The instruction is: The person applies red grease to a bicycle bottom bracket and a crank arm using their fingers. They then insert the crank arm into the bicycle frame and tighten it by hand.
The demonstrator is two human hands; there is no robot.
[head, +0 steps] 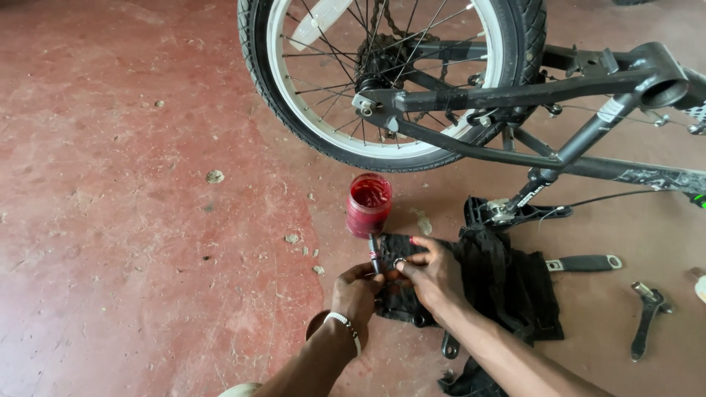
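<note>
A small dark tool with a red band (pixel 374 256), pen-like in shape, stands nearly upright between both hands, low in the middle of the floor (pixel 132 191). The left hand (pixel 356 290), a pale beaded bracelet (pixel 343 323) at its wrist, pinches the tool's lower end with closed fingertips. The right hand (pixel 432 272) meets it from the other side, fingers curled narrowly around a small ring-shaped metal part (pixel 401 262) and resting on a piece of black tyre rubber (pixel 403 290). The rubber lies on a crumpled black cloth (pixel 507 283) spread over the floor.

Just beyond the tool's tip stands an open jar of red paste (pixel 368 204), upright and lidless. Behind the jar rises the rear wheel (pixel 331 140) of a black bicycle frame (pixel 559 158), whose tubes run toward the right edge of the view. To the right of the cloth lie a black-handled tool (pixel 585 262) and, nearer the right edge, a crank arm (pixel 647 312). The floor is red-brown concrete, scuffed and dotted with small debris.
</note>
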